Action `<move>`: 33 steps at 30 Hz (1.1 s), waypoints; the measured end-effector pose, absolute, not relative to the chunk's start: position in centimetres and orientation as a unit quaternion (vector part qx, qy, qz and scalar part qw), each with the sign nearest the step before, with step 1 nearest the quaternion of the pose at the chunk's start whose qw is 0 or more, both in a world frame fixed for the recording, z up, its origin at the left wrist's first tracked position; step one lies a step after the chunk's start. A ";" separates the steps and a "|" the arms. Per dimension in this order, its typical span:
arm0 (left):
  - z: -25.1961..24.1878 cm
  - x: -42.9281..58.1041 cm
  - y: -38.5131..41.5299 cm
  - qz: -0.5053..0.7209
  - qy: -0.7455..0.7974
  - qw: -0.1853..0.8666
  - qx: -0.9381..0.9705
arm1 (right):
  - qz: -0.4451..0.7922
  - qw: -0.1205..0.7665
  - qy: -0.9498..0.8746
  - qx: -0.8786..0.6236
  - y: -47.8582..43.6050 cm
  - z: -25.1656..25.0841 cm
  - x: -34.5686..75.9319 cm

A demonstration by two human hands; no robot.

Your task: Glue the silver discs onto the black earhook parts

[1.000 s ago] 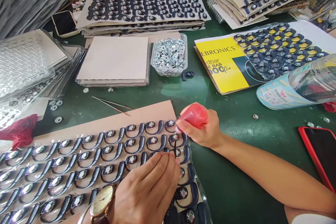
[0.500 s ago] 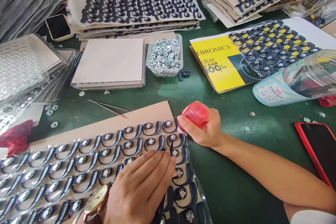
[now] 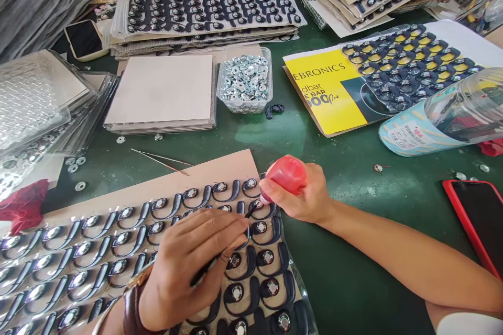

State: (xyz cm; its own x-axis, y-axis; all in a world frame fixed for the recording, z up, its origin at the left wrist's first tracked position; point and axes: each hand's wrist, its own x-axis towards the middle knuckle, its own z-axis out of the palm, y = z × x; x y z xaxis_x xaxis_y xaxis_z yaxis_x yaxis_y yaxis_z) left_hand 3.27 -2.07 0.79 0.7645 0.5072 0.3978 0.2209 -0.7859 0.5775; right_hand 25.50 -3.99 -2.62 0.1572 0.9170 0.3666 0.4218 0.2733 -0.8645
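My left hand (image 3: 196,256), with a watch strap at the wrist, is closed around black tweezers (image 3: 250,211). Their dark tips point at a small round speaker in a black ear-hook shell (image 3: 261,209) near the sheet's upper right. In my right hand (image 3: 308,196) is a red squeeze bottle (image 3: 288,174), tilted down so its nozzle is at the same shell; whether it touches cannot be made out. Rows of such shells lie in a clear plastic tray (image 3: 293,267) over brown card (image 3: 231,165). My left hand covers several shells.
A tub of metal washers (image 3: 245,107) stands beyond the card, beside a stack of trays (image 3: 161,94). On the right are a clear jar (image 3: 416,125), a red-cased phone (image 3: 477,220) and a yellow box panel (image 3: 334,120). Across the table a person sits behind filled trays (image 3: 212,8).
My left hand has rolled over and shifted slightly left and up, uncovering shells at the lower right. The bottle has moved a little left and down, its nozzle nearer the tweezer tips.
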 end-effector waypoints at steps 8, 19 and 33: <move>0.7 3.1 -1.8 0.302 0.227 0.271 0.885 | 0.309 0.559 -0.570 -0.517 -3.1 -1.6 26.2; -0.7 3.2 -1.0 0.265 0.147 0.077 0.950 | 0.341 0.551 -0.576 -0.498 0.1 -3.1 25.9; -1.3 4.1 -2.8 0.246 0.097 -0.042 0.963 | 0.256 0.528 -0.612 -0.531 0.0 -3.1 25.5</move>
